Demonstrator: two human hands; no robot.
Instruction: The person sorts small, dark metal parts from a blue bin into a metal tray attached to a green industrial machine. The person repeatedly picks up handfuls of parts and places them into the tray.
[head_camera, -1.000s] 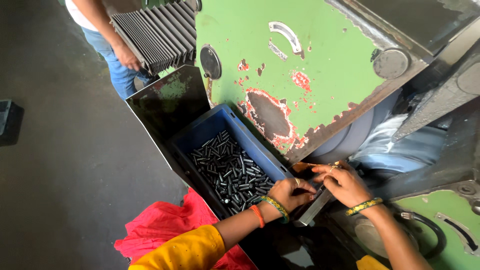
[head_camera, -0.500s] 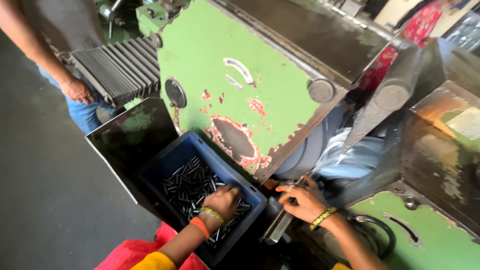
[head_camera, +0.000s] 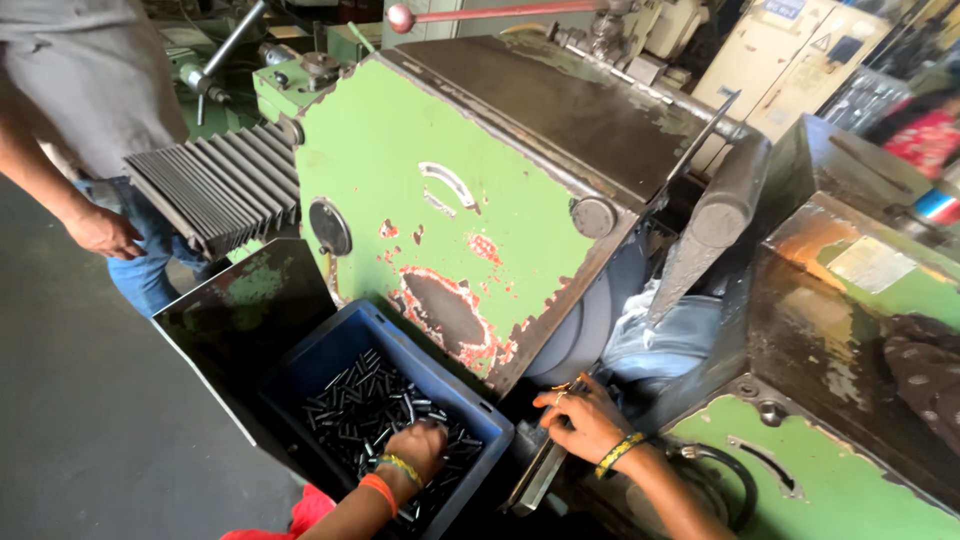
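We note our left hand (head_camera: 420, 447) sunk among the small dark metal pins (head_camera: 372, 410) in the blue bin (head_camera: 470, 405), fingers curled; whether they grip any we cannot tell. The bin sits just beside the green machine (head_camera: 450, 220), within easy reach. Our right hand (head_camera: 580, 420), fingers pinched together, rests at the metal guide rail (head_camera: 540, 472) by the wheel.
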